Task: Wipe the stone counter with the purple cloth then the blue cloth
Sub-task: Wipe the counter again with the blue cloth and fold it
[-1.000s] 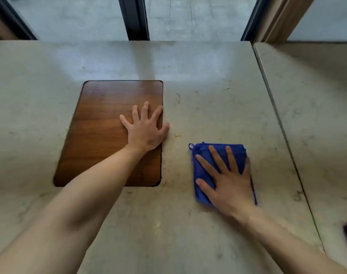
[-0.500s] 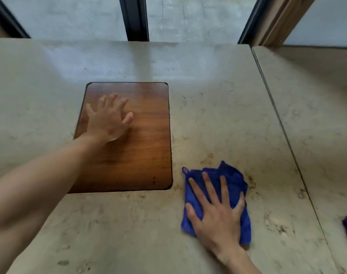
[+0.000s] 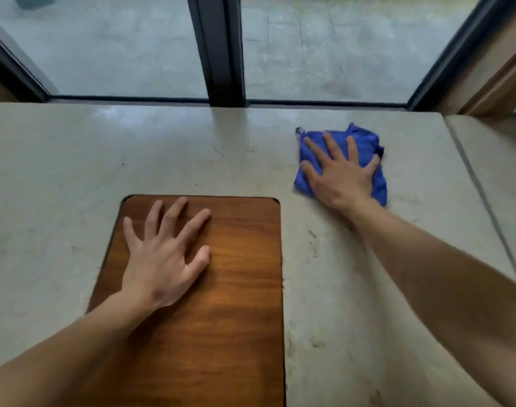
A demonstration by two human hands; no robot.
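We had the right hand (image 3: 340, 177) spread flat on the blue cloth (image 3: 368, 142), fingers straight and pressing it down on the stone counter (image 3: 163, 160) at the far right, near the window frame (image 3: 221, 48). The cloth was bunched under the palm, one corner sticking out at its far left. The left hand (image 3: 163, 257) lay open, fingers splayed, holding nothing, flat on the wooden inset (image 3: 236, 289) set into the counter at the near left. The purple cloth was not in view (so we judged the blue pass to be the step in hand). With only a flat press and no pinch, the cloth could slip or roll up under the palm on a quick stroke, leaving streaks unwiped. Dark marks showed on the stone just right of the inset, and a wipe kept to the far edge would miss them.
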